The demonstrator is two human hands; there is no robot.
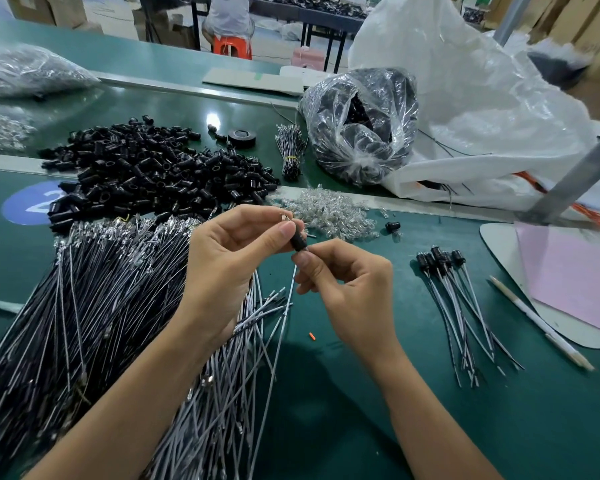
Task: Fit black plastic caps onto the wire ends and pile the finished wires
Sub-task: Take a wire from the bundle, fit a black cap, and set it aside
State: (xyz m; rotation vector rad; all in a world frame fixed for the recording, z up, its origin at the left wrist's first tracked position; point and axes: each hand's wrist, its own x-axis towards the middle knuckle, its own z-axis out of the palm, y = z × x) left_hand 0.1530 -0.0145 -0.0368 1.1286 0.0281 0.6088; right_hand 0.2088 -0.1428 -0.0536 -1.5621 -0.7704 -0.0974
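The green tabletop [326, 410] carries a broad heap of bare wires [94, 306] on the left, a mound of black caps [153, 174] behind it, and a small fan of finished wires [461, 306] well apart on the right. Above the heap's near edge, the left hand [229, 261] pinches 1 cap [298, 241] between thumb and forefinger. The right hand [350, 296] pinches the wire [289, 299] just beneath the cap, and the rest of the wire hangs loose. The wire looks light and limp, so it would likely buckle if pushed from far back; a grip close to its end suits it. The cap seems hard, smooth and easy to fumble, best held by its sides with the mouth left free.
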